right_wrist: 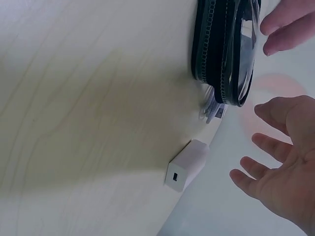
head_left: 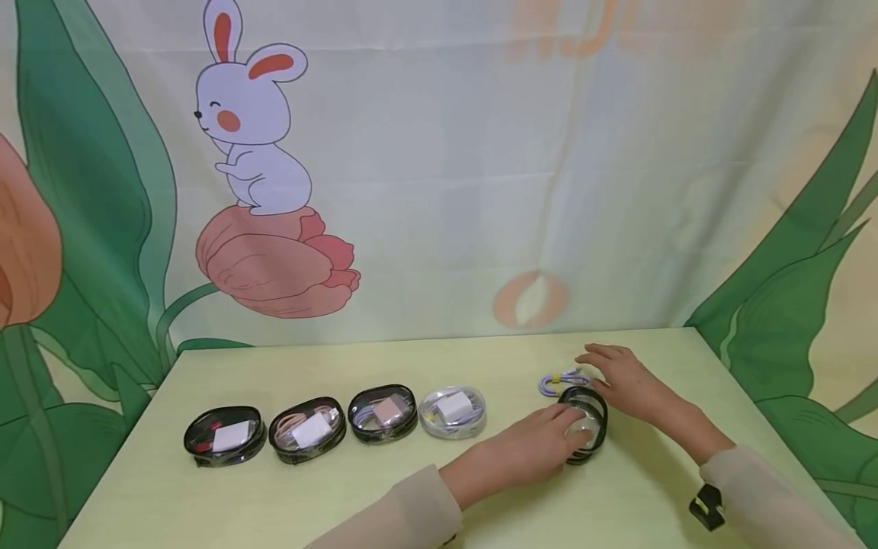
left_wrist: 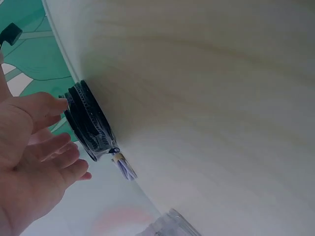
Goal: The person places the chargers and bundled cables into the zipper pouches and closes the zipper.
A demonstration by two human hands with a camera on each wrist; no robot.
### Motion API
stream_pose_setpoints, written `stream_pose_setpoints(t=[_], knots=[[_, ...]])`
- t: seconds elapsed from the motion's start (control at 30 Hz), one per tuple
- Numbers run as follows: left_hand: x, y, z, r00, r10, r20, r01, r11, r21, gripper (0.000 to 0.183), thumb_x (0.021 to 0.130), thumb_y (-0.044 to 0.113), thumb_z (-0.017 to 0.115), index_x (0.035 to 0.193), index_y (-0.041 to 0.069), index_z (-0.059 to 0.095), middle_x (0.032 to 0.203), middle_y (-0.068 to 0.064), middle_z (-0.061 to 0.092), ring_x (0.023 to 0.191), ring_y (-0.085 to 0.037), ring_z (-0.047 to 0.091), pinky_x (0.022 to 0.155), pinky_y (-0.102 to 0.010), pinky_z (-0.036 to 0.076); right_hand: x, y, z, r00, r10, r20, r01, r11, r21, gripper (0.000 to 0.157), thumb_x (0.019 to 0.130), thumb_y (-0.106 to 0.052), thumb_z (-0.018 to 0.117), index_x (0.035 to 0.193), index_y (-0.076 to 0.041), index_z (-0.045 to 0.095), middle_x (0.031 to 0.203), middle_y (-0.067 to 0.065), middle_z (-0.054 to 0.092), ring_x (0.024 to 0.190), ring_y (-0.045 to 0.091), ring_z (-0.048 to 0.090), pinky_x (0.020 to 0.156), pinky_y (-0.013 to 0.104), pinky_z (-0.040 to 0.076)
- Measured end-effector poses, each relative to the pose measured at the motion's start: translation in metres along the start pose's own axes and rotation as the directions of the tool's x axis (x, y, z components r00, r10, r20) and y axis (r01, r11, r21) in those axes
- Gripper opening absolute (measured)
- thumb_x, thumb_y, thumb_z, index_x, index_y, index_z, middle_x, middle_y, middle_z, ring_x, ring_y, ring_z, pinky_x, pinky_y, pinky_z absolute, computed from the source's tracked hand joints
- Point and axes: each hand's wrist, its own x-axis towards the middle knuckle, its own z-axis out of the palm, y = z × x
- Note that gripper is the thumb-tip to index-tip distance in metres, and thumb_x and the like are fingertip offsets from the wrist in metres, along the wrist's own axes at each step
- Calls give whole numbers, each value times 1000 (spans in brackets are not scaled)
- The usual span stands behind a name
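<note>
A small oval pouch with a black zipped rim and clear top [head_left: 595, 419] lies at the right of the table. My left hand [head_left: 528, 448] is over its near-left side, fingers loosely bent; in the left wrist view the thumb meets or nearly meets the pouch [left_wrist: 91, 120]. My right hand [head_left: 634, 387] hovers just beyond the pouch, fingers spread and holding nothing. Beside it lies a coiled lilac cable [head_left: 559, 381] with a yellow tie. In the right wrist view a white charger plug [right_wrist: 188, 164] stands near the right hand [right_wrist: 290, 157]; the hand hides it from the head view.
To the left, a row of filled clear-topped pouches sits on the table [head_left: 329, 507]: a clear-rimmed one [head_left: 453, 412] and black-rimmed ones, including one with a pink plug [head_left: 382, 412]. A printed curtain [head_left: 439, 191] hangs behind the table's far edge.
</note>
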Motion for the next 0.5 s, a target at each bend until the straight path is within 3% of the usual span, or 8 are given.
stream_pose_setpoints(t=[0.1, 0.23, 0.37, 0.43, 0.5], knots=[[-1, -2, 3, 1000, 12, 23, -12, 1000, -7, 53, 97, 28, 68, 147, 23, 53, 151, -9, 47, 139, -24, 45, 117, -31, 33, -1, 1, -1, 1000, -1, 9, 1, 1000, 10, 36, 89, 2, 73, 124, 4, 66, 134, 32, 56, 123, 51, 53, 101, 65, 41], [-4, -3, 4, 998, 3, 56, 0, 999, -49, 53, 99, 24, 67, 149, 27, 52, 153, -8, 46, 137, -23, 48, 114, -30, 37, -2, 2, -1, 1000, 2, 23, -2, 1000, 22, 37, 89, 1, 73, 125, 5, 65, 136, 33, 55, 124, 52, 52, 101, 65, 41], [-3, -3, 2, 998, -31, 54, 34, 998, -60, 47, 98, 24, 69, 143, 32, 57, 140, -3, 52, 119, -20, 53, 91, -26, 53, -2, 5, -1, 999, 10, 34, -11, 1000, 28, 37, 92, -2, 71, 127, 5, 64, 137, 34, 54, 125, 53, 51, 102, 66, 40], [-2, -2, 1, 997, -56, 52, 58, 997, -43, 43, 98, 29, 69, 140, 34, 59, 133, 0, 54, 110, -18, 53, 79, -24, 53, 0, 5, -1, 999, 19, 35, -20, 999, 37, 35, 94, -5, 69, 127, 5, 64, 138, 33, 54, 125, 54, 51, 102, 66, 40], [-2, -1, -1, 995, -83, 57, 84, 996, -16, 42, 97, 37, 70, 138, 36, 60, 128, 2, 55, 106, -17, 51, 75, -23, 52, 1, 5, 0, 999, 31, 38, -33, 999, 44, 35, 97, -10, 68, 128, 6, 64, 138, 33, 54, 125, 54, 51, 103, 66, 39]])
